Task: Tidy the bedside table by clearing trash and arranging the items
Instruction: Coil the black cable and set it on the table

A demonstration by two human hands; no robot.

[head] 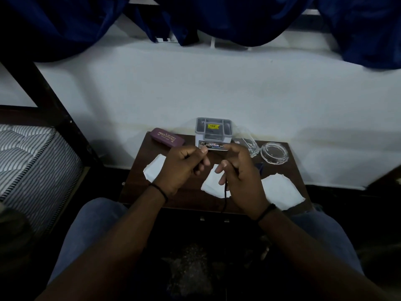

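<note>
White paper scraps (211,181) — three; both hands — left hand (181,168), right hand (240,177) — pinching one black cord (225,192).

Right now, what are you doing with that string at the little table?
A person sits at a small bedside table, holding a thin black cord between the left hand and right hand. Three crumpled white papers lie on the table. A maroon glasses case, grey organizer box, drinking glass and glass ashtray line the back.
</note>
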